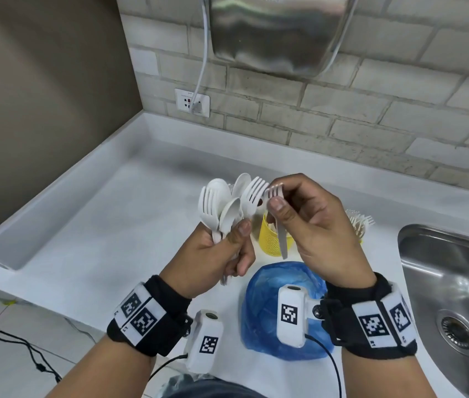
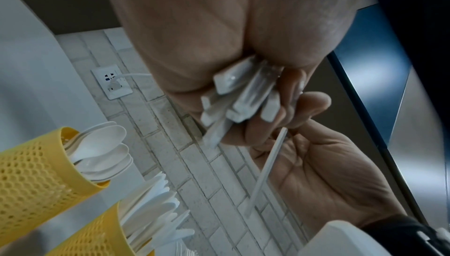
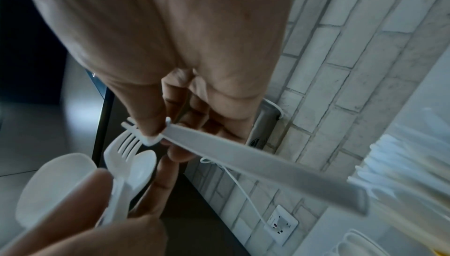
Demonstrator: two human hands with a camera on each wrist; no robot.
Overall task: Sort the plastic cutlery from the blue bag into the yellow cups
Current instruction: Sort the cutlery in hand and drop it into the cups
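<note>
Here, biggest to smallest, is what we see.
Bench (image 1: pixel 107 214): white, set in a corner under a brick wall; we see a raised edge at its back and left.
Sink (image 1: pixel 454 285): shiny metal, sunk in the bench's right end.
Blue bag (image 1: pixel 262 317): crumpled on the bench near the front edge, just left of the sink, under our right wrist.
Yellow cups: one yellow cup (image 1: pixel 269 239) stands past the bag, toward the back edge; in the left wrist view we see two with holes, the spoon cup (image 2: pixel 31 165) and the second cup (image 2: pixel 97 235), full of other white cutlery.
Left hand (image 1: pixel 216 259): our fingers are curled tight round a bunch of cutlery (image 1: pixel 227 202), white forks and spoons, heads up, held above the bench.
Right hand (image 1: pixel 313 228): our thumb and fingertips pinch one white fork (image 1: pixel 277 214) near its prongs, handle hanging down in front of the yellow cup, just beside the bunch.
</note>
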